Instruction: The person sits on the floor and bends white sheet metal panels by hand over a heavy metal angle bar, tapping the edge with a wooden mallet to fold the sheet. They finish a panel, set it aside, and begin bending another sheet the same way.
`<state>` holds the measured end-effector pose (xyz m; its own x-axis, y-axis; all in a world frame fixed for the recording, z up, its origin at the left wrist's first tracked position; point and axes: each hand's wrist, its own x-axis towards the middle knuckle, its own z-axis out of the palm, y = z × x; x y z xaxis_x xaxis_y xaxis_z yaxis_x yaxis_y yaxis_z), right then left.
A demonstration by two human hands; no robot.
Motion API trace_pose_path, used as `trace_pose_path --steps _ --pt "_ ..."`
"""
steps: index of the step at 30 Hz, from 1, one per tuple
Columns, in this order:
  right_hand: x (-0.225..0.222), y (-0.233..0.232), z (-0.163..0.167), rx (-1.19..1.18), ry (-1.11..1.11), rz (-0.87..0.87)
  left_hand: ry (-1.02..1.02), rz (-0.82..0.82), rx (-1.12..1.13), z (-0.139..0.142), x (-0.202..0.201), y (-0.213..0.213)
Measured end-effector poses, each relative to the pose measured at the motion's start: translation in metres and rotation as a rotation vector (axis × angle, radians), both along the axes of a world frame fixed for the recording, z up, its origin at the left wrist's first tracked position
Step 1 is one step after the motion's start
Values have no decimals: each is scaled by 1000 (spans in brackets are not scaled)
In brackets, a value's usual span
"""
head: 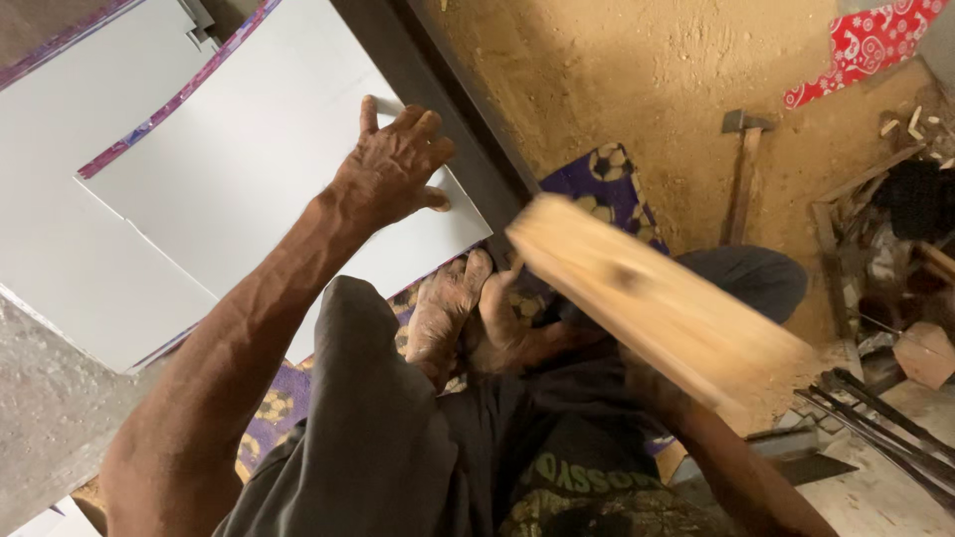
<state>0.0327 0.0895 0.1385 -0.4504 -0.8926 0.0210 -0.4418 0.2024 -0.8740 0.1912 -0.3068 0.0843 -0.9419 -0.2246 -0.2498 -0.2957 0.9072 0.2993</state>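
Close in, bare feet [468, 313] tucked on a purple mat [607, 184] with a football print. Just right, a pale wooden block [657, 298], blurred, raised over the right hand [652, 383]; fingers hidden behind the wood, so can't tell the grip. Further out, left hand [393, 164] spread flat, fingers open, pinning a white sheet [249, 169] at its corner, gripping nothing. Looks like a striking step: calls for a steady hold-down, fingers clear. Beyond, a hammer [743, 169] lying on the dirt, and a red scrap with white pattern [865, 45] at the far corner.
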Motion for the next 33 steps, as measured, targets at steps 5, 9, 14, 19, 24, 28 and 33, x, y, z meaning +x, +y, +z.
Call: trace_pose_path --steps 5,9,14,19,24,28,33 --pt "-10 -2 11 316 309 -109 -4 13 17 -2 -2 0" --pt "-1 -8 24 140 23 -148 52 11 -9 -7 -1 0" --pt "16 -25 18 380 0 -157 84 -2 -19 -9 0 -1" --pt "6 -5 32 111 69 -118 37 -23 11 -3 1 1" --pt "4 10 11 -418 -362 -166 8 -29 6 -4 -1 0" --pt "-3 2 -18 310 138 58 105 -8 17 -7 -1 0" --pt "-19 13 -10 189 -133 -233 83 -19 -3 -7 0 1"
